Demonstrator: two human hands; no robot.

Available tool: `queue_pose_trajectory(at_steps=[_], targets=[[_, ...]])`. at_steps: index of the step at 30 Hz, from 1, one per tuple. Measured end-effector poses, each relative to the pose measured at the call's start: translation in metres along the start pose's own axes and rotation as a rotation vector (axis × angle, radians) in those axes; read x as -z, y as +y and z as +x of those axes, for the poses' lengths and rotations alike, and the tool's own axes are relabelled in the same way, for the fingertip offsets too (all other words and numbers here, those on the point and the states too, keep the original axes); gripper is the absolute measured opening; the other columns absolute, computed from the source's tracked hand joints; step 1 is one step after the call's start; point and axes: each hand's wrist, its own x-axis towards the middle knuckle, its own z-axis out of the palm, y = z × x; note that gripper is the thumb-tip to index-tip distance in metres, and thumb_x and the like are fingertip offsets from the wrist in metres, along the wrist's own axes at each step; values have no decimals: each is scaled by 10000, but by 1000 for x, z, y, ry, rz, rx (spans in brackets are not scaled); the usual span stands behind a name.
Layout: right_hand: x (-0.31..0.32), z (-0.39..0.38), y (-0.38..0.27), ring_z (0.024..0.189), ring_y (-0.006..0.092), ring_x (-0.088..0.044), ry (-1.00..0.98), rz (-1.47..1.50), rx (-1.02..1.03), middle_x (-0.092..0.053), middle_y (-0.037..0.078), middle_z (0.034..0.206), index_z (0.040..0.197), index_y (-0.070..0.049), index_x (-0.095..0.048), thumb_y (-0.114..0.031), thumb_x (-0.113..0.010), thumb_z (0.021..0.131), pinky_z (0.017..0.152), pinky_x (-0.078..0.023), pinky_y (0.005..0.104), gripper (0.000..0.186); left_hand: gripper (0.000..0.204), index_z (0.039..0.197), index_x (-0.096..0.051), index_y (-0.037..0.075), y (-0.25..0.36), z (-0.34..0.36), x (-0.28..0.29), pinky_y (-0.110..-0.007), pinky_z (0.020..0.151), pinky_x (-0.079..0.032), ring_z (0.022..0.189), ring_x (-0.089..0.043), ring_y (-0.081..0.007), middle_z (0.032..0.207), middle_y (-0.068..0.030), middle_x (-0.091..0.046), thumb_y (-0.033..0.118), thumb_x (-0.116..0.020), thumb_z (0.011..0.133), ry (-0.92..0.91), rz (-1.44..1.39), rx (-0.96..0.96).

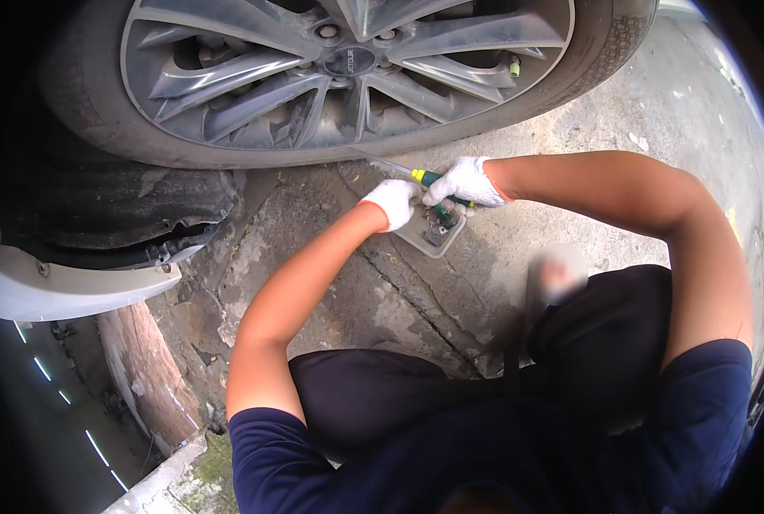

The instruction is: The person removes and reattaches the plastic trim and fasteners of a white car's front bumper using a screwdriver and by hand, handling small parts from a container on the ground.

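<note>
My right hand (466, 182), in a white knit glove with an orange cuff, is closed round a screwdriver with a green and yellow handle (427, 177). Its thin metal shaft (385, 163) points left toward the bottom of the tyre. My left hand (390, 204), gloved alike, has its fingers curled in beside a small clear plastic tray (436, 251); whether they grip anything is hidden. Inside the tray lie small parts (437, 231) too small to name. A dark green piece (443, 211) shows between the hands, over the tray.
A car wheel (350, 62) with grey spokes and a black tyre (107, 128) stands just beyond my hands. At left are a torn black liner (142, 210) and a white body panel (82, 283). Cracked concrete (416, 300) lies below. My knees (373, 377) are bent close behind.
</note>
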Motion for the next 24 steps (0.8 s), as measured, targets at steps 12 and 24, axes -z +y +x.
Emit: queue_pose_trajectory(at_steps=[12,24], targets=[[-2,-5,1,552,107,-498,-17,58,27,-559,15,679,758,-88,-620,-214,-700,809,452,-380,264,158,394,1001,-697,66,-2,31,-43,-465,895,-485,1007,-638,-402,1017,-233,-686,393,-514,878,-107,72,57],[11,-22,14,527,118,-502,25,75,27,-535,13,666,845,-67,-598,-207,-719,829,442,-372,284,186,258,981,-670,89,10,31,-39,-468,808,-522,915,-668,-363,931,-189,-693,265,-539,848,-209,470,-267]])
